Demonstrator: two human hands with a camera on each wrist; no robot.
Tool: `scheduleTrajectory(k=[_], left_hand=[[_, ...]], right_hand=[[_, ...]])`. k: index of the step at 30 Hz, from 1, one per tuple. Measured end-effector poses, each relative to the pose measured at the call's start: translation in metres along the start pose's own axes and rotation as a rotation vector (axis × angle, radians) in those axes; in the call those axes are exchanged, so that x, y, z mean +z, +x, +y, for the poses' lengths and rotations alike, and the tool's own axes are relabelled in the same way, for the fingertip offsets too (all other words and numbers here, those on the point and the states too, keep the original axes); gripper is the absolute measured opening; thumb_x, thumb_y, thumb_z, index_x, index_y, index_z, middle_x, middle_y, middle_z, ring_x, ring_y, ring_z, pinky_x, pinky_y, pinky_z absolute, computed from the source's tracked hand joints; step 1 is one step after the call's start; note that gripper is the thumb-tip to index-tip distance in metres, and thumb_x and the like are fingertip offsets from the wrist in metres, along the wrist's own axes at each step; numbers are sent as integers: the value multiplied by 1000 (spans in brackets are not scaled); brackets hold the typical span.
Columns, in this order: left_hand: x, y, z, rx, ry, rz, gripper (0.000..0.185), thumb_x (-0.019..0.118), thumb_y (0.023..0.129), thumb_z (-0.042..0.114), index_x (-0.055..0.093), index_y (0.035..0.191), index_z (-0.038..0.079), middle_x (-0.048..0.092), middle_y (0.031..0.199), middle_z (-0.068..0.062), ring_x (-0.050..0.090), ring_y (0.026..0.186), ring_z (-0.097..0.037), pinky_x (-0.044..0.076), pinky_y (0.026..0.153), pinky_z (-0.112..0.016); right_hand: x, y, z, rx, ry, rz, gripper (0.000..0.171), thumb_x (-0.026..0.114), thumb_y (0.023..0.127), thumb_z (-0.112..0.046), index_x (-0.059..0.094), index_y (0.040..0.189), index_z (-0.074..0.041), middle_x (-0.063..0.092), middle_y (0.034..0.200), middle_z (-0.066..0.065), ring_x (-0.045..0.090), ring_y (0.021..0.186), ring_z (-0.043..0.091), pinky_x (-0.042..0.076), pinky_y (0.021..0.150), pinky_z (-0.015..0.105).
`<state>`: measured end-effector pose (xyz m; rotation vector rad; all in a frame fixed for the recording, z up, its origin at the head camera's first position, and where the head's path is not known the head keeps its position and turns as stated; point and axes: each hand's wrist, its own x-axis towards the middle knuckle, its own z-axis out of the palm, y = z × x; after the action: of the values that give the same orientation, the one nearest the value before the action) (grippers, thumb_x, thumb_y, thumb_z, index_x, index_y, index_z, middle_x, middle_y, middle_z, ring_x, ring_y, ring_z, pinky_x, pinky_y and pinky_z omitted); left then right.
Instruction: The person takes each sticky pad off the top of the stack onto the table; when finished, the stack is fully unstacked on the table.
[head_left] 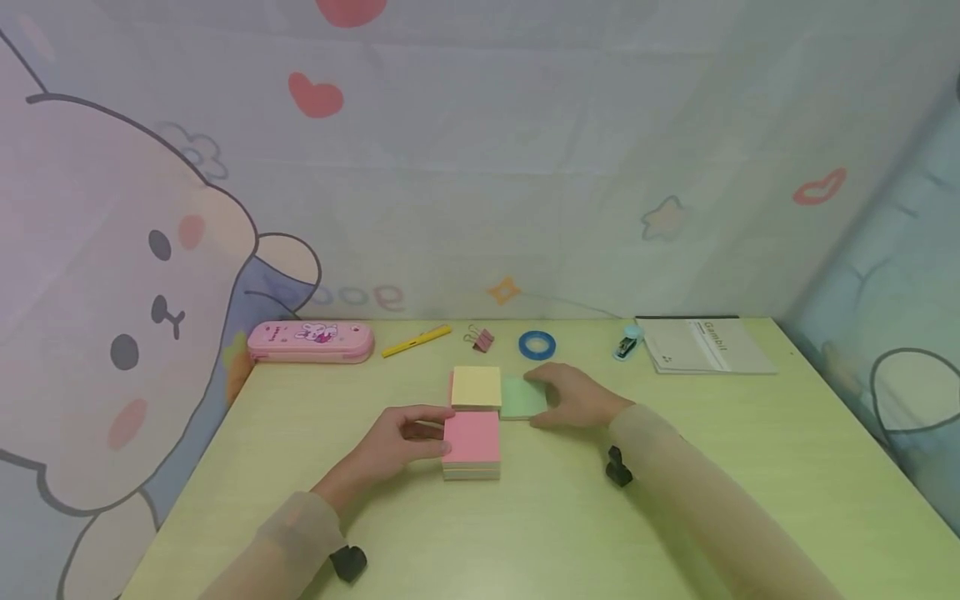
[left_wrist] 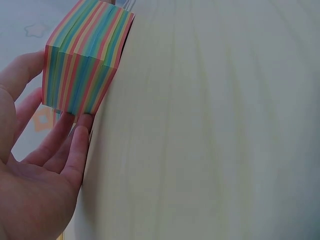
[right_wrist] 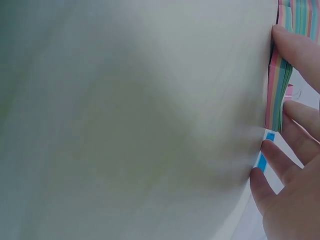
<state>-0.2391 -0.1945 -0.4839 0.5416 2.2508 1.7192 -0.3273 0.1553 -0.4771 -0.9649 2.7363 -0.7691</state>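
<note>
In the head view, a thick stack of sticky notes with a pink top [head_left: 471, 437] sits at the middle of the table. My left hand [head_left: 397, 437] holds its left side, thumb at the near part and fingers toward the far corner. Striped layers of many colours show on that stack [left_wrist: 82, 55] in the left wrist view. Just behind it stands a yellow-topped stack of sticky notes [head_left: 476, 387]. Against its right side lies a lower green-topped sticky note pad [head_left: 522, 398], which my right hand [head_left: 573, 396] pinches between thumb and fingers at its right end.
Along the table's back edge lie a pink pencil case [head_left: 311, 342], a yellow pen [head_left: 417, 342], a pink binder clip [head_left: 482, 340], a roll of blue tape [head_left: 537, 356], a small light-blue stapler [head_left: 628, 342] and a notebook [head_left: 693, 348]. A printed cloth [head_left: 465, 167] hangs behind.
</note>
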Motion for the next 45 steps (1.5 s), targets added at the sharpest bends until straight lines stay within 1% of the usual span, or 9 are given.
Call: scheduleTrajectory(k=[12,15,18,22,27,30,37,41,45], left_hand=[[0,0,-2,9,-9,2,47,81,94,12,67,138,3,67,137,-18,69,120,-34,59,95,-28],[0,-1,-2,6,-14,6,47,82,93,12,68,138,4,68,136,-17,69,119,-33,59,95,-28],[0,-2,-3,1,-19,4,48,82,93,11,68,138,6,68,136,-15,69,119,-33,59,95,-28],[0,-1,-4,16,-27,-6,48,82,93,12,68,138,6,68,137,-17,68,120,-35,59,95,-29],[-1,0,-4,15,-24,0,48,82,93,13,68,138,5,68,136,-16,69,119,-35,59,95,-29],[-2,0,-4,14,-12,2,47,82,93,12,68,138,4,68,136,-17,69,119,-34,59,96,-30],[-1,-1,-2,-6,-13,6,48,82,93,13,69,138,6,69,136,-15,69,119,-33,59,96,-28],[-1,0,-2,-4,-20,4,48,83,93,14,69,138,7,69,136,-15,69,119,-33,59,96,-30],[-1,-1,-3,-1,-26,4,48,83,93,14,69,138,8,69,134,-15,69,119,-33,59,95,-30]], right_hand=[[-2,-1,-2,16,3,-9,85,88,85,-39,52,151,-1,55,152,16,50,141,36,39,120,52],[-2,2,-8,33,10,3,93,86,86,-47,46,156,-2,50,157,15,45,147,35,37,122,52],[-1,8,-18,32,65,30,97,84,87,-52,41,160,-6,43,163,14,38,152,35,33,124,54],[2,20,-28,-19,137,51,90,82,90,-49,43,160,-9,43,164,10,37,153,32,33,124,53],[8,36,-34,-126,119,51,77,83,92,-39,51,154,-6,53,156,10,47,147,29,38,122,48],[11,41,-39,-149,113,34,74,85,92,-33,53,151,-2,55,153,12,49,145,31,39,122,47],[11,41,-47,-86,97,10,78,86,90,-34,51,152,-2,54,155,12,47,146,31,39,122,47],[10,41,-45,-73,76,25,80,86,89,-37,50,154,-5,54,155,11,48,145,30,40,120,47],[4,34,-40,-34,108,44,83,87,88,-38,50,155,-8,53,156,9,51,142,32,44,118,48]])
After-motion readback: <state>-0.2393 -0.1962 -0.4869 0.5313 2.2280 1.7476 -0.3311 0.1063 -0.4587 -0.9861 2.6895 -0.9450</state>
